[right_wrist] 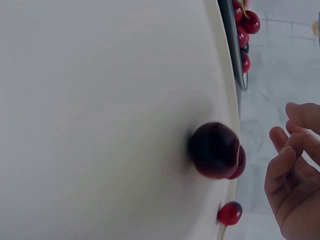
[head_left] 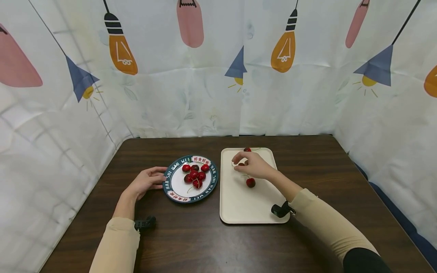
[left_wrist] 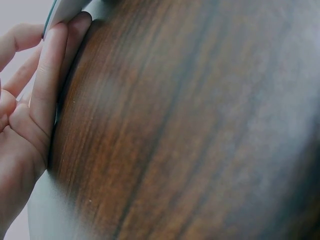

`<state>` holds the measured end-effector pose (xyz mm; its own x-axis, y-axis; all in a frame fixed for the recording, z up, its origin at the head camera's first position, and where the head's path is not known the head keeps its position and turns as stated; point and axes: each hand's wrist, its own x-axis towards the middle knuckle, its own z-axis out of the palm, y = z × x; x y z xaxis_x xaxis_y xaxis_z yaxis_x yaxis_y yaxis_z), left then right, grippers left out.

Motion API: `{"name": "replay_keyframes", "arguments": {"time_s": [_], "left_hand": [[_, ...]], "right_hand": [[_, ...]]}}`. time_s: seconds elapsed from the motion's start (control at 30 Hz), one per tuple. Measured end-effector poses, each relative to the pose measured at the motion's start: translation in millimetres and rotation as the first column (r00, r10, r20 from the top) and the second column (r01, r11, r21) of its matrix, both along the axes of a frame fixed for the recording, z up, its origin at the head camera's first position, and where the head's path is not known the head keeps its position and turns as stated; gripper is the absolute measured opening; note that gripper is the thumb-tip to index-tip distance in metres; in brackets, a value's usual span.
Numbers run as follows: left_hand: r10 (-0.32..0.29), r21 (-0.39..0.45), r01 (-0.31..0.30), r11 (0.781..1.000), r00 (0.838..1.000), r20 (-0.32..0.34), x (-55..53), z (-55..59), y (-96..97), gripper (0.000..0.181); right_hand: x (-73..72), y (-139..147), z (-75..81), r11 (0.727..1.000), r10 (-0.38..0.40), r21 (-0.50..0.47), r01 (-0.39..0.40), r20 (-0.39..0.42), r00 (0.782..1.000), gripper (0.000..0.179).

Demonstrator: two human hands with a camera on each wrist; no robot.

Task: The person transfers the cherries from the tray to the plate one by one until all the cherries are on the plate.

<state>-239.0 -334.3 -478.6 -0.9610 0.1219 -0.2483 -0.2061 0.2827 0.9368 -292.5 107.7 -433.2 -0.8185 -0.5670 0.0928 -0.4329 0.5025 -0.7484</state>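
Observation:
My left hand [head_left: 146,182] holds the left edge of a round plate [head_left: 174,182] with a white middle and a blue-green lettered rim. In the left wrist view, fingertips [left_wrist: 52,50] lie on both sides of the rim. Several red cherries [head_left: 194,175] with stems are grouped on the plate. Over a cream tray [head_left: 239,208], my right hand [head_left: 254,165] reaches with thumb and fingers apart, above a cherry [head_left: 241,164] partly hidden by them. Another cherry [head_left: 250,182] lies nearer to me, large in the right wrist view; a third cherry [head_left: 247,149] sits at the tray's far edge.
Plate and tray stand side by side on a dark brown wooden table [head_left: 184,235], a narrow strip of wood between them. A white printed curtain [head_left: 211,102] hangs behind the table and along its sides. Wrist cameras [head_left: 281,209] sit on both forearms.

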Motion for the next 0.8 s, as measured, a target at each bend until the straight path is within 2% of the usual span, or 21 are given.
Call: {"name": "replay_keyframes", "arguments": {"time_s": [0.33, 0.57, 0.8], "left_hand": [[0.010, -0.012, -0.010, 1.000, 1.000, 0.006, -3.2, -4.1, -1.0, 0.060], [0.018, -0.011, -0.018, 1.000, 1.000, 0.015, -4.0, -4.7, -1.7, 0.059], [0.009, -0.012, -0.009, 1.000, 1.000, 0.008, -1.0, -1.3, -0.1, 0.059]], "right_hand": [[-0.2, 24, -4.6, 0.999, -0.025, 0.030, 0.024, 0.024, 0.999, 0.016], [4.8, 38, -11.0, 0.999, 0.004, 0.035, -0.009, 0.134, 0.991, 0.020], [7.8, 47, -18.4, 0.997, 0.041, 0.057, -0.052, 0.179, 0.983, 0.025]]}}
